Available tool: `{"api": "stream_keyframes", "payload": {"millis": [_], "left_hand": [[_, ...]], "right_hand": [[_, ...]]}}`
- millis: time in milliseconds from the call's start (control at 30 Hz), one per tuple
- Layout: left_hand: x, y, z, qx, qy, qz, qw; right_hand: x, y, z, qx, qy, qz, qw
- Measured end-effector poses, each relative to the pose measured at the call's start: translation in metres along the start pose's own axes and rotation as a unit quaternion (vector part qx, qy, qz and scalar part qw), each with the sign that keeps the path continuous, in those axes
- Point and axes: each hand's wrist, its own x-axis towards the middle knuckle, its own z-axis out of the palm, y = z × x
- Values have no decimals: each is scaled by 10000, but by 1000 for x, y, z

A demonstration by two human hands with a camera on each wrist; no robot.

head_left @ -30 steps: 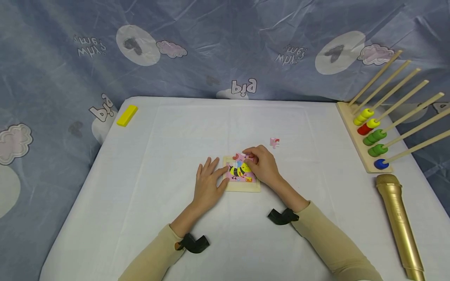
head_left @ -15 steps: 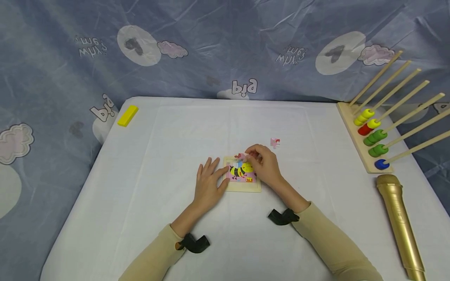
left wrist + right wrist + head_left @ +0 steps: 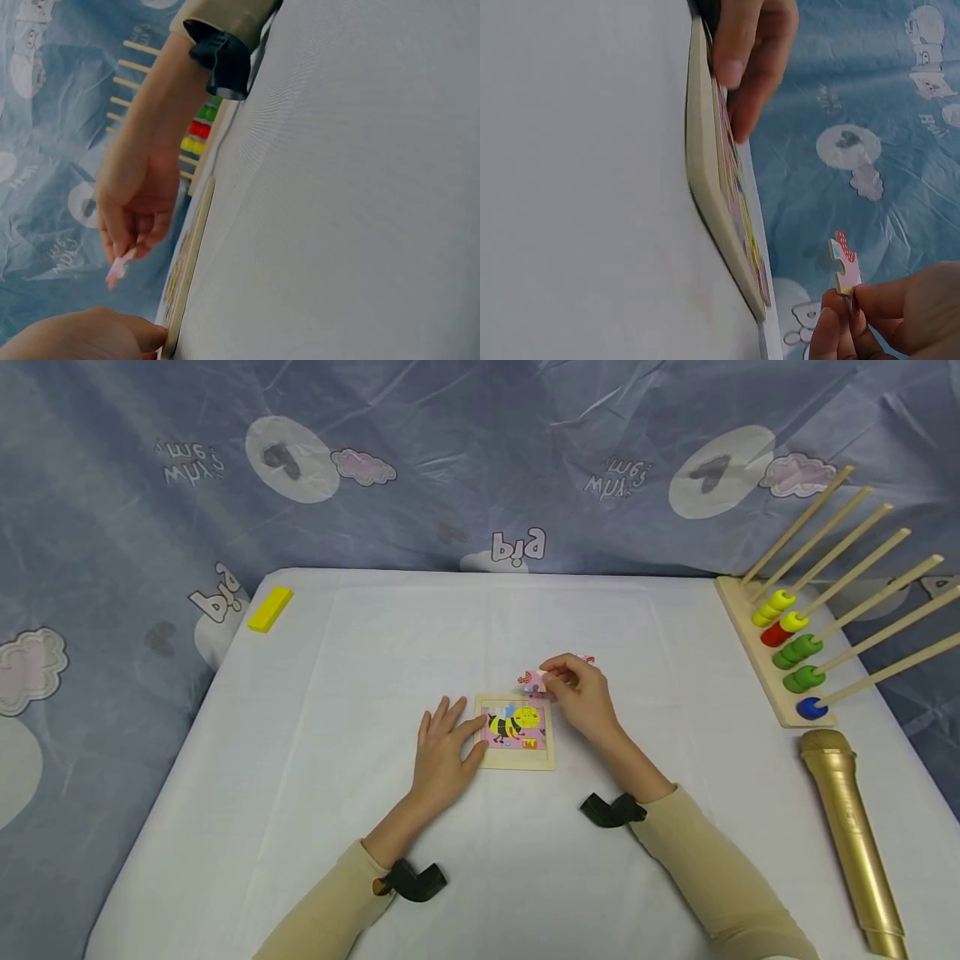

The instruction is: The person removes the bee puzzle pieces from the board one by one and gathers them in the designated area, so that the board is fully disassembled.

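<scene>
Plainly, from my remote seat, I find the piece (image 3: 847, 277) held up by the right hand (image 3: 587, 697), over the far edge of the tray (image 3: 517, 762). That hand's thumb and fingers pinch one end, leaving the notched side and red-spotted tip bare. The left hand (image 3: 447, 747) grasps nothing; its fingers lie spread, with thumb and forefinger touching the tray's left side.

I judge the piece to be thin, stiff and nearly weightless, probably printed card or board. I expect a smooth face that could slide or twist under a slack pinch, and narrow necks that might chip or bend if squeezed. I would take it by opposite edges near the broad body, lightly, keeping fingertips off its tabs.

Beyond the tray, to its right, another piece (image 3: 588, 658) shows partly behind the right hand. Well right of the tray are the abacus (image 3: 798, 650) and microphone (image 3: 851, 835); far left beyond it, the yellow block (image 3: 270, 610).
</scene>
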Motion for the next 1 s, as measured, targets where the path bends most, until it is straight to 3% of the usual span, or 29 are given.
{"api": "stream_keyframes", "payload": {"millis": [267,433,600,1000], "left_hand": [[-1,0,0,6,41,57,10000],[-1,0,0,9,96,99,9999],[-1,-1,1,-20,99,108,9999],[-1,-1,1,11,132,96,9999]], "right_hand": [[19,22,-58,-300,756,538,9952],[27,35,-81,-597,1144,734,9889],[29,46,-89,-763,1238,873,9855],[28,61,-83,-1115,1016,935,9841]]}}
